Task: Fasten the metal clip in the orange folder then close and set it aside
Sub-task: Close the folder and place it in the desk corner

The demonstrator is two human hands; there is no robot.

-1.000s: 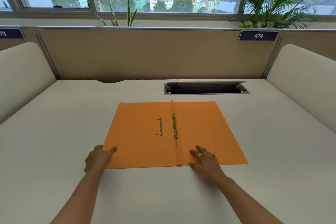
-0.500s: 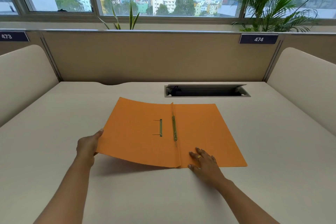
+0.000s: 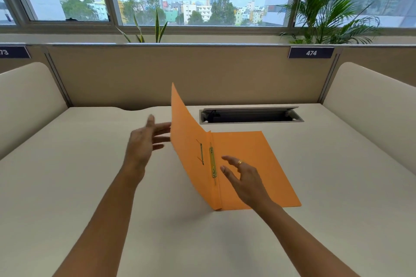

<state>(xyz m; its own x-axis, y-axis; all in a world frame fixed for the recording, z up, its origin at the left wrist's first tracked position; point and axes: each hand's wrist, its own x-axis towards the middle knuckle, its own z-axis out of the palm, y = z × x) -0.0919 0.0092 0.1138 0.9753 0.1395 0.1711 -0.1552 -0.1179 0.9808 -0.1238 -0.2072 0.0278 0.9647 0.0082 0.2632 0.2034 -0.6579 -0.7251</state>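
The orange folder (image 3: 254, 159) lies on the desk with its right half flat and its left flap (image 3: 186, 141) standing nearly upright. Along the spine runs the brass metal clip (image 3: 212, 162), with a second thin metal strip (image 3: 201, 154) on the raised flap. My left hand (image 3: 144, 144) is behind the raised flap, fingers spread, their tips at the flap's outer face. Just right of the clip, my right hand (image 3: 244, 177), wearing a ring, hovers over the flat half with its fingers apart and holds nothing.
The beige desk (image 3: 90, 175) is bounded by a tan partition at the back and padded cream dividers on both sides. An open cable tray slot (image 3: 251, 116) sits just behind the folder. Plants stand on the window sill behind the partition.
The left flap went from lying flat to nearly upright, pushed up by my left hand. My right hand lifted off the folder's near edge and moved up toward the clip.
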